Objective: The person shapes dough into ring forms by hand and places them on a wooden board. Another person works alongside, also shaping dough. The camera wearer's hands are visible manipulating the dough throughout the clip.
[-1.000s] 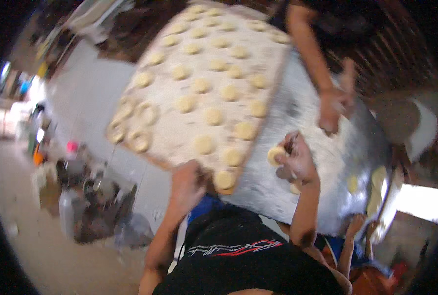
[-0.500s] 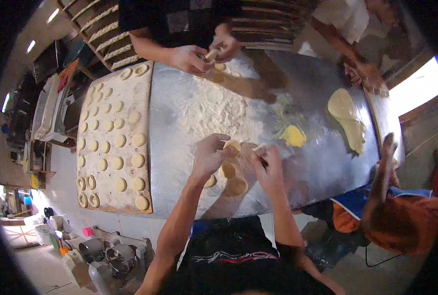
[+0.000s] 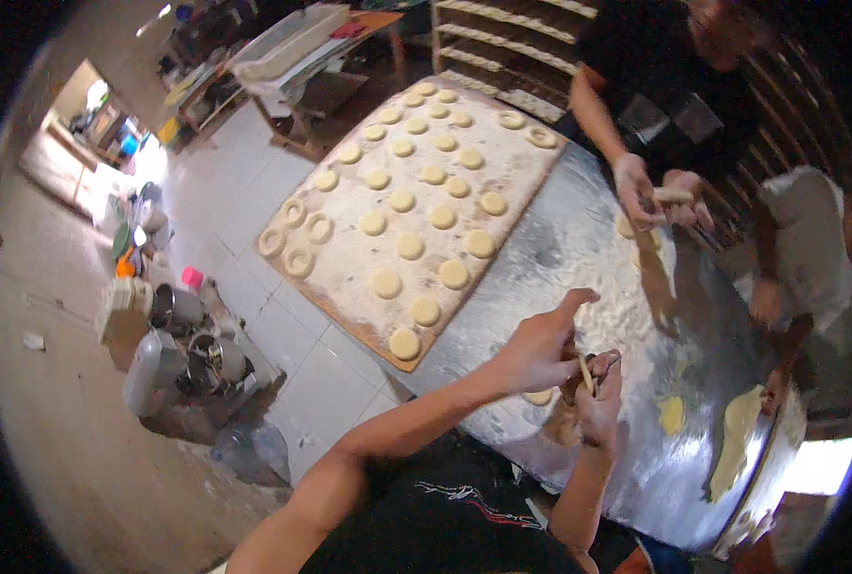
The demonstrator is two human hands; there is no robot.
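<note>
Over the floured metal table (image 3: 517, 287), my left hand (image 3: 538, 352) has its index finger stretched out while its lower fingers hold a dough round (image 3: 586, 371), seen nearly edge-on. My right hand (image 3: 598, 402) is closed against the other side of that round, fingertips bent. Whatever else sits in its fingers is dark and too small to make out. Another dough round (image 3: 539, 396) lies on the table below my left hand. Loose flour (image 3: 617, 320) is spread beyond my hands.
Left of me, a floured wooden board (image 3: 349, 277) bears rows of dough rounds and several dough rings (image 3: 299, 261). Across the table a co-worker's hands (image 3: 651, 196) hold a dough piece (image 3: 673, 195). To the right lie a yellow lump (image 3: 672, 415) and a dough sheet (image 3: 735, 442).
The view has swung left, bringing the board nearer the middle. My hands, apart before, have come together at the dough round; my right hand has moved in against it.
</note>
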